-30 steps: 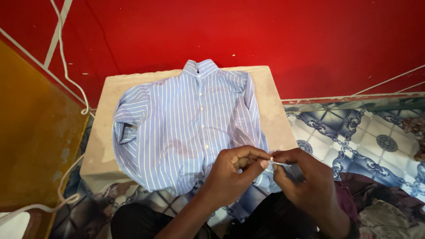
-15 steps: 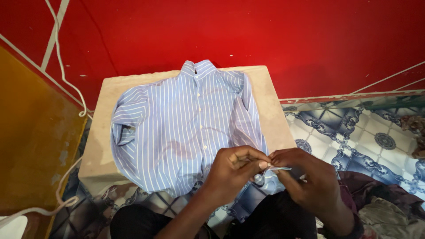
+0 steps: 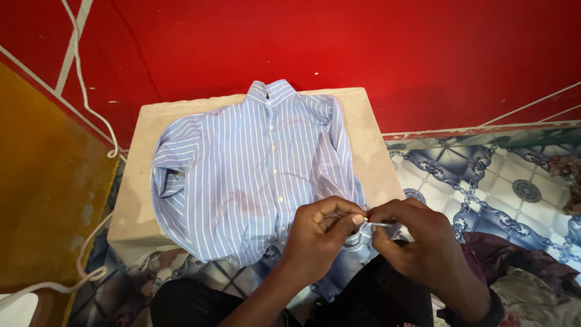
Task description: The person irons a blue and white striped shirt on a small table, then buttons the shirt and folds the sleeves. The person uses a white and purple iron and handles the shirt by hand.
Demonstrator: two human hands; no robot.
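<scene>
A light-blue cotton shirt with white stripes (image 3: 254, 175) lies buttoned and face-up on a beige padded board (image 3: 369, 145), collar toward the red wall (image 3: 363, 48). At its lower right hem, the left hand (image 3: 318, 242) and right hand (image 3: 417, 242) meet fingertip to fingertip, both pinched shut on a fold of the fabric.

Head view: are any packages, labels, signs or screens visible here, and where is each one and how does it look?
None are visible. The view holds only a blue and white striped shirt on a beige padded board, the left hand and right hand pinching its lower edge, a red wall and a patterned blue floor cloth.
</scene>
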